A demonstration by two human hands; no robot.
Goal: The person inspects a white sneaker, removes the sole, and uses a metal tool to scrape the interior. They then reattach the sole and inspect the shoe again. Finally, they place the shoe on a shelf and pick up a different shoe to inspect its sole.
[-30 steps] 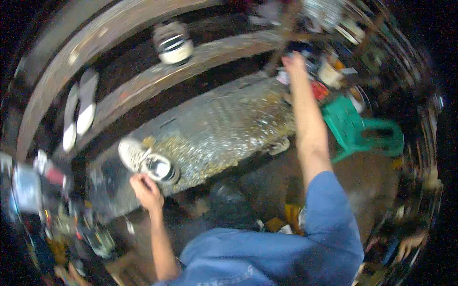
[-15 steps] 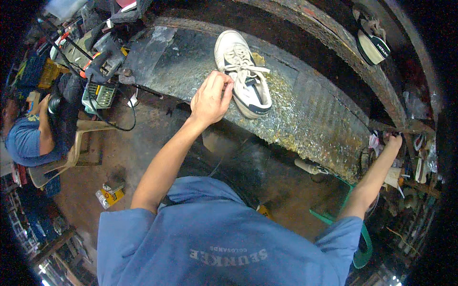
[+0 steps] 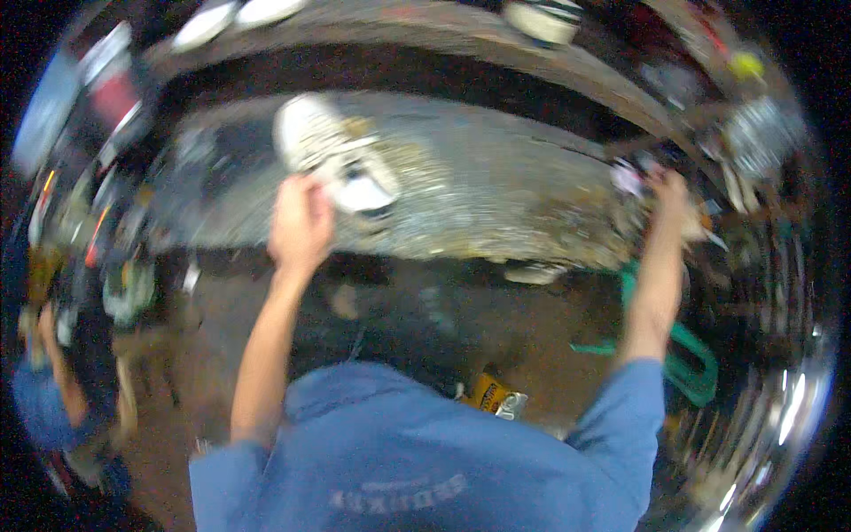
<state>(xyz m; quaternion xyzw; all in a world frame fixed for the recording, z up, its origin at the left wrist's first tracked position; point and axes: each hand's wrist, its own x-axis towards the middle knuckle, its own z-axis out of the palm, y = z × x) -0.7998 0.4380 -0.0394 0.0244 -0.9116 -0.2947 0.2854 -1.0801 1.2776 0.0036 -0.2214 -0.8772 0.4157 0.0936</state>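
A white lace-up sneaker [image 3: 317,142] with dark trim rests on the worn workbench [image 3: 479,151], its toe toward the far left. Against its near left side is my left hand [image 3: 303,217], fingers curled together; anything within them is hidden. My right arm stretches to the bench's right end. There my right hand [image 3: 669,191] is beside a small pale pinkish item [image 3: 628,177], among clutter. Motion smears its fingers, so their grip does not show.
More shoes [image 3: 542,22] stand on the ledge behind the bench. A green curved piece [image 3: 691,363] is below my right arm, and a yellow packet [image 3: 490,392] lies on the floor. Another person [image 3: 53,390] in blue sits at the far left, near a pale green basket [image 3: 128,293].
My view has swung to the right, so the bench and sneaker appear further left and blurred. The left hand stays beside the sneaker, while the right remains at the bench's right end.
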